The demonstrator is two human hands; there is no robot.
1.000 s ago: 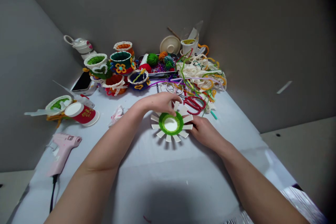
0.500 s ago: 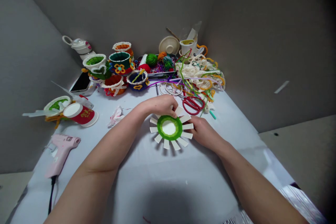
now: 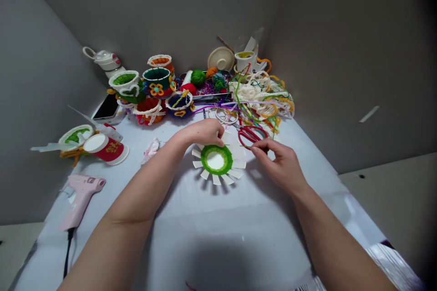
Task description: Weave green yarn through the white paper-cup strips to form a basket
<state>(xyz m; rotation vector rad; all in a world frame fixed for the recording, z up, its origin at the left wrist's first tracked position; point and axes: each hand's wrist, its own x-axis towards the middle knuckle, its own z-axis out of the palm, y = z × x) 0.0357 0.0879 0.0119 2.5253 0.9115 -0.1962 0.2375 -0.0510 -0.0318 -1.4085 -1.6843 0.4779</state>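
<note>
A paper cup with its wall cut into splayed white strips hangs over the middle of the table. Green yarn is woven in a ring around its round white base. My left hand grips the cup's far edge, with thumb and fingers closed on the strips. To the right of the cup, my right hand pinches a thin dark green yarn strand between thumb and forefinger. Red-handled scissors lie just beyond my right fingertips.
Finished yarn-covered cups stand at the back left. A tray of yarn balls and a heap of trimmings lie behind. At left are a pink glue gun, a red paper cup and a phone.
My right hand has come out from behind the cup, moving right and up with the yarn. The cup and my left hand have shifted slightly left and away.
</note>
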